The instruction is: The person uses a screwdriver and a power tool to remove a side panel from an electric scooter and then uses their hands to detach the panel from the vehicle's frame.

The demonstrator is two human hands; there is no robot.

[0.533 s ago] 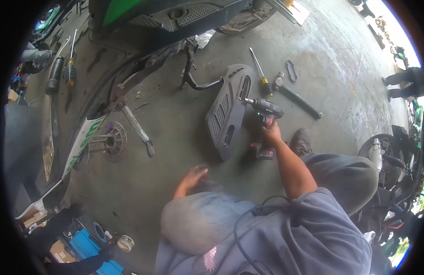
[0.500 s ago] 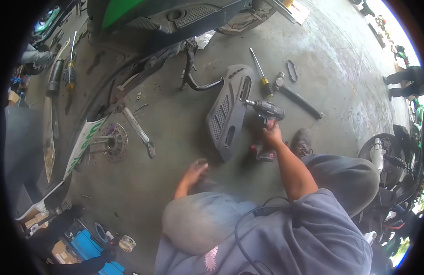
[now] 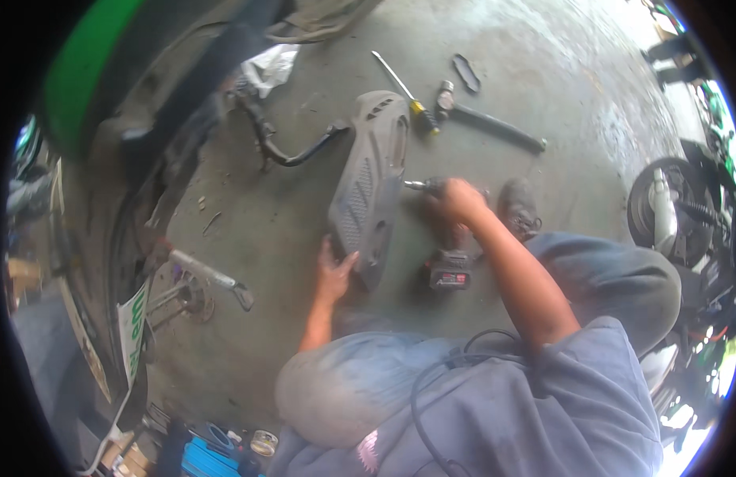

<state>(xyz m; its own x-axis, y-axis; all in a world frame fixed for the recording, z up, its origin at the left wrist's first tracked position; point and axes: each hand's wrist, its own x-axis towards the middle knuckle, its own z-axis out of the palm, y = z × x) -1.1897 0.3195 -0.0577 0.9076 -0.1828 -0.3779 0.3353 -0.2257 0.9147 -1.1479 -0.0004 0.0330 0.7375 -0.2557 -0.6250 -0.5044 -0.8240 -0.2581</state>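
Observation:
My left hand [image 3: 334,273] grips the lower end of a grey plastic footboard panel [image 3: 364,171] with slotted and ribbed sections. My right hand [image 3: 463,203] is closed over the upper body of a cordless drill [image 3: 449,269] with a dark battery at its base; its silver tip points left toward the panel's right edge, and I cannot tell whether they touch. Above them lie a yellow-and-black screwdriver [image 3: 423,113], a hammer [image 3: 499,127] and a small black oblong part [image 3: 466,73]. A bent black tubular bracket [image 3: 292,155] reaches toward the panel's left side.
A green-and-black scooter body [image 3: 81,91] fills the upper left, with a brake disc [image 3: 194,302] and metal rod [image 3: 209,274] below. My boot [image 3: 519,208] is beside the drill. A motorcycle wheel [image 3: 654,203] stands at right; another person's legs [image 3: 670,63] show beyond. A blue toolbox [image 3: 205,457] sits lower left.
My left hand has moved up onto the panel's lower end. My right hand has shifted up over the drill's body, and the view has shifted, bringing the screwdriver and hammer higher and leftward.

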